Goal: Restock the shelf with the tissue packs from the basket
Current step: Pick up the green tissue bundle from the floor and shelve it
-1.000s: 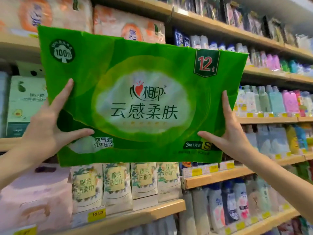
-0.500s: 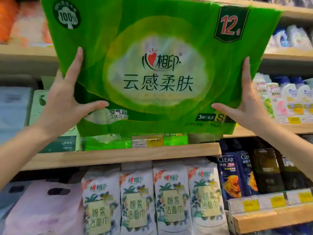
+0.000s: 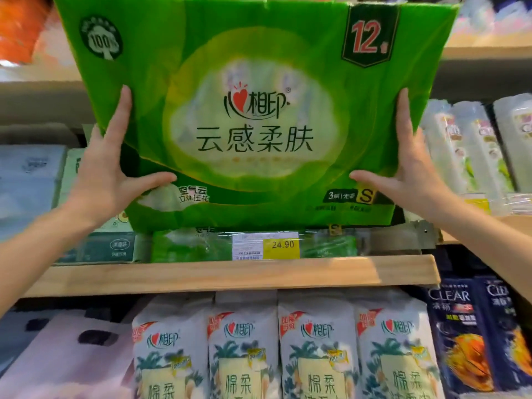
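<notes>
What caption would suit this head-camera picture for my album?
Both hands, left and right, hold a green tissue pack above a matching pack on the wooden shelf.

A green tissue pack (image 3: pixel 253 110) filled the shelf opening; a flat green pack (image 3: pixel 201 246) lay beneath it, a pale box (image 3: pixel 95 246) crowded left, shampoo bottles (image 3: pixel 472 145) right.

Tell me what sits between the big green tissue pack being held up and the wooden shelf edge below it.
In the head view, another green tissue pack lies flat there, with a yellow 24.90 price tag in front of it.
</notes>
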